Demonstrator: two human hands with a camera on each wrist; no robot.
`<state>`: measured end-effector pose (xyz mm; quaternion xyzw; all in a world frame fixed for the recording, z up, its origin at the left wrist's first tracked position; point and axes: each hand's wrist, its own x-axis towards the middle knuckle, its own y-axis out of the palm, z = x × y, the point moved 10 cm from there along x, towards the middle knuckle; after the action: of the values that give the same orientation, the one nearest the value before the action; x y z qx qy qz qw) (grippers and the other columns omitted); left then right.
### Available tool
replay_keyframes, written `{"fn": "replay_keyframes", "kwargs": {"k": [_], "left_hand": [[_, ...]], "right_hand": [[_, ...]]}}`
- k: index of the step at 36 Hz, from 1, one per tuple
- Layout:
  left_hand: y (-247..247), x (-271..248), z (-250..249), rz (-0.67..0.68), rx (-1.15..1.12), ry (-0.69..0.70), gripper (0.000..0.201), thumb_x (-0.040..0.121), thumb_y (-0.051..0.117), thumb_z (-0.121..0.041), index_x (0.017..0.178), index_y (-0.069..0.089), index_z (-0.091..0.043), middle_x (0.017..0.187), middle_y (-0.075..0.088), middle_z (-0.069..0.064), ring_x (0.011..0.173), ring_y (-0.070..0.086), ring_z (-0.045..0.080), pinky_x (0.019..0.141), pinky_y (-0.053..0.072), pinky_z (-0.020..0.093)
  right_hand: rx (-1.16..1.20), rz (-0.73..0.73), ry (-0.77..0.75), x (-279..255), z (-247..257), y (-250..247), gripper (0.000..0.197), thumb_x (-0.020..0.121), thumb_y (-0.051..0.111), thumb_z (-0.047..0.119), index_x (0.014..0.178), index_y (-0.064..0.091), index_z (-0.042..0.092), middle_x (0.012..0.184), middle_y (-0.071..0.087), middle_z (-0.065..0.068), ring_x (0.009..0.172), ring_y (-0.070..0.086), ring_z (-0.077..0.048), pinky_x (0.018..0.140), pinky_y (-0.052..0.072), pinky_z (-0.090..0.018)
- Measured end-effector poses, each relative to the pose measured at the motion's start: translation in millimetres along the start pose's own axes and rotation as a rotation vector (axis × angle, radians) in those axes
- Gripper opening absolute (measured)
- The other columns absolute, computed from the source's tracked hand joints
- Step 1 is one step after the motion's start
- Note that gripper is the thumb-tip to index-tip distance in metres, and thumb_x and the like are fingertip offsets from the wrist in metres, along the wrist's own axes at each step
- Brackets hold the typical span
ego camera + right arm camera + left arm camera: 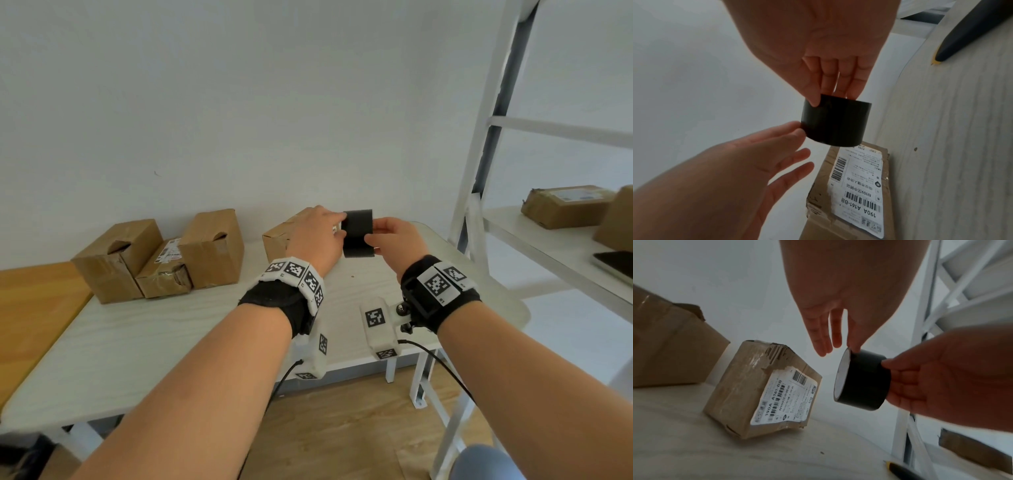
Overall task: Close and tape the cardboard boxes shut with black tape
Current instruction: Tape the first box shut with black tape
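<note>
A black tape roll [358, 233] is held in the air over the back of the white table [171, 325]. My right hand [375, 236] grips it from the right, thumb and fingers curled round its rim [830, 95]. My left hand [337, 224] is at its left edge with straight fingers, and one fingertip [854, 346] touches the roll [861, 381]. Just below the hands, a small cardboard box with a white shipping label [764, 389] lies on the table. Three more cardboard boxes [118, 260] [164, 270] [212, 250] stand at the back left, two with torn tops.
A white metal shelf [548, 240] stands to the right, with cardboard parcels [565, 205] and a dark flat device [613, 263] on it. A wooden table [34, 308] adjoins on the left. A black and yellow tool [962, 37] lies on the table near the right edge.
</note>
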<state>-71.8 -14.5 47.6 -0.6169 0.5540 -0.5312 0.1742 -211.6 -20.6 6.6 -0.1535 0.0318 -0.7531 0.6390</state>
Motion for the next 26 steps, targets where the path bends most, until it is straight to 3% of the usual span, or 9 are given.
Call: {"fn": "replay_keyframes", "kwargs": {"k": [2,5,9,12,17,22,26], "left_hand": [[1.6,-1.1,-1.6,-0.006,0.040,0.033,0.029,0.095,0.051,-0.022,0.121,0.060,-0.019,0.118,0.056,0.001,0.104,0.055,0.019,0.084,0.041,0.026],[-4.4,-2.9,-7.4,-0.060,0.088,0.077,0.025,0.094,0.051,-0.020,0.116,0.063,-0.016,0.112,0.058,0.002,0.099,0.055,0.018,0.078,0.038,0.024],[-7.9,-3.9,-11.8,-0.091,0.119,0.084,0.025,0.095,0.050,-0.019,0.114,0.065,-0.015,0.109,0.058,0.003,0.097,0.056,0.020,0.080,0.043,0.029],[-10.7,-1.5,-6.7,-0.106,0.061,0.032,0.022,0.093,0.054,-0.020,0.110,0.066,-0.015,0.106,0.059,0.002,0.095,0.057,0.018,0.079,0.043,0.028],[-6.8,2.0,1.6,-0.063,-0.022,-0.034,0.019,0.088,0.060,-0.019,0.106,0.064,-0.015,0.110,0.059,0.002,0.099,0.057,0.019,0.089,0.046,0.034],[-1.6,0.7,14.8,-0.037,-0.196,-0.172,0.014,0.090,0.059,-0.021,0.103,0.058,-0.017,0.106,0.062,0.003,0.096,0.059,0.019,0.088,0.048,0.036],[1.0,-2.3,19.0,-0.031,-0.373,-0.251,0.025,0.089,0.061,-0.018,0.111,0.051,-0.016,0.100,0.067,0.001,0.094,0.061,0.017,0.086,0.048,0.033]], "right_hand": [[-0.013,-0.005,0.002,-0.2,-0.2,-0.5,0.021,0.086,0.059,0.002,0.101,0.064,0.016,0.095,0.068,-0.003,0.094,0.064,-0.022,0.094,0.051,-0.040],[-0.019,-0.008,-0.006,-0.8,1.4,-0.5,0.022,0.087,0.058,0.002,0.106,0.064,0.011,0.096,0.067,-0.003,0.091,0.063,-0.019,0.090,0.051,-0.034],[-0.031,-0.019,-0.020,-1.4,2.3,-0.1,0.027,0.089,0.057,0.003,0.114,0.063,0.009,0.097,0.066,-0.002,0.077,0.058,-0.008,0.068,0.044,-0.017],[-0.042,-0.023,-0.024,-1.3,2.9,1.5,0.028,0.088,0.058,0.003,0.115,0.063,0.008,0.097,0.066,-0.002,0.085,0.060,-0.013,0.071,0.044,-0.020],[-0.066,-0.026,-0.060,-3.1,6.4,2.2,0.028,0.087,0.058,-0.001,0.113,0.063,0.007,0.101,0.067,-0.007,0.090,0.060,-0.016,0.065,0.041,-0.013],[-0.096,-0.015,-0.063,-2.4,6.3,3.1,0.029,0.086,0.058,0.001,0.114,0.062,0.007,0.104,0.068,-0.006,0.096,0.062,-0.019,0.076,0.044,-0.022],[-0.065,-0.007,-0.076,-2.0,8.4,0.6,0.023,0.086,0.056,-0.003,0.104,0.062,0.009,0.091,0.065,0.000,0.084,0.060,-0.013,0.066,0.042,-0.016]]}}
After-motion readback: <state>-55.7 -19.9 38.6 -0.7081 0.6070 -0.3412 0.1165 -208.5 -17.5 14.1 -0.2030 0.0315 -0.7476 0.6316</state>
